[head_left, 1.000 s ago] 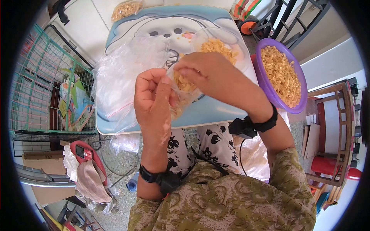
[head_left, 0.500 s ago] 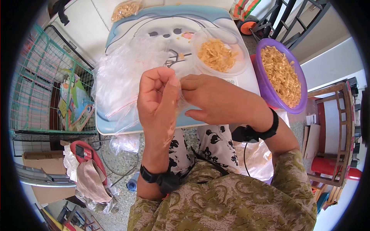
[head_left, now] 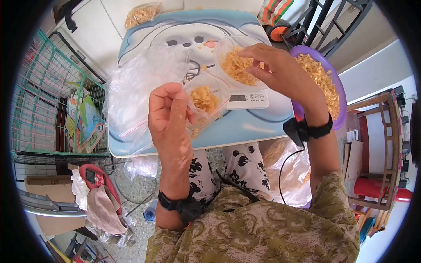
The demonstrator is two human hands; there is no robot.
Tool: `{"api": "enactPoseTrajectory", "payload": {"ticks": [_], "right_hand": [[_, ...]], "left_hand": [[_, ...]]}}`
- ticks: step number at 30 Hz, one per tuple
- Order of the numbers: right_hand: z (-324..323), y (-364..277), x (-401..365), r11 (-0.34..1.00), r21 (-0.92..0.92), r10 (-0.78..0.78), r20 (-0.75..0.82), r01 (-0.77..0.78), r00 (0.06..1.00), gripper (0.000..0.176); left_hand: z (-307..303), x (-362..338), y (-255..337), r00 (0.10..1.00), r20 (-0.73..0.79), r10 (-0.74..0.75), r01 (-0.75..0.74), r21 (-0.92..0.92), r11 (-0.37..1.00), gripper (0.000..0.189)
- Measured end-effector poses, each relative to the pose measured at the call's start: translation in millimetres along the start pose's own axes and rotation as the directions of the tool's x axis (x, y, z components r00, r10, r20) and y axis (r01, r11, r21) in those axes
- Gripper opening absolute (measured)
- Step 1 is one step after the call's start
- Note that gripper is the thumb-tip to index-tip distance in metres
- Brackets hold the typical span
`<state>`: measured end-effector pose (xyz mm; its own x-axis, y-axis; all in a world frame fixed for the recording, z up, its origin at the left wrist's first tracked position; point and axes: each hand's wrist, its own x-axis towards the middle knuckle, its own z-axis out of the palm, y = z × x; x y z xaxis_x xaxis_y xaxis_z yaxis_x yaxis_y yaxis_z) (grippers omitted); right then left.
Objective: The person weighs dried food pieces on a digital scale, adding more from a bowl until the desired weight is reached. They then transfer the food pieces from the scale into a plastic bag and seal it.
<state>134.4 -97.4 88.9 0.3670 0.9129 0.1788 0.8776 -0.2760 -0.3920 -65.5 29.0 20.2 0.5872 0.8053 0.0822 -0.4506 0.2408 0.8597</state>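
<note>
grip of left hand [head_left: 169, 118] pinched on rim of small clear zip bag [head_left: 196, 87], mouth open, part-filled with yellow chips [head_left: 204, 99], held over tabletop [head_left: 245, 125]. right hand [head_left: 274, 65] up and right of that grip, fingers curled into clear bowl [head_left: 223, 46] on digital scale [head_left: 247, 99]; its grip cannot be judged. purple bowl [head_left: 337, 122] just right.

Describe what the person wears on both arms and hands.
Both hands are bare: left hand, right hand. Each wrist carries a black band with a small black box; a thin black cable hangs from the right box. Olive sleeves with a pale scroll pattern cover the upper arms.
</note>
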Motion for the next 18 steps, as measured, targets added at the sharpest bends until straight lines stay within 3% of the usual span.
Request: {"api": "enactPoseTrajectory", "payload": {"ticks": [6,12,16,18], "right_hand": [[31.4,33.4,19.6,0.965,-0.104,-0.239,0.023,0.240,0.971,0.037],[46.4,36.0,34.1,0.955,-0.257,-0.104,0.170,0.146,0.980,0.035],[54.1,44.8,35.9,0.954,-0.267,-0.107,0.125,0.137,0.986,0.031],[48.8,49.2,31.7,0.962,-0.200,-0.178,0.051,0.185,0.983,0.027]], "left_hand": [[0.6,0.2,-1.6,1.000,0.003,-0.013,0.013,0.026,1.000,0.013],[1.5,1.3,-4.5,1.000,0.012,-0.015,0.015,0.025,1.000,0.014],[0.4,1.4,-4.4,1.000,0.021,-0.014,0.013,0.018,1.000,0.014],[-0.4,1.8,-5.0,1.000,0.018,-0.015,0.015,0.022,1.000,0.014]]}}
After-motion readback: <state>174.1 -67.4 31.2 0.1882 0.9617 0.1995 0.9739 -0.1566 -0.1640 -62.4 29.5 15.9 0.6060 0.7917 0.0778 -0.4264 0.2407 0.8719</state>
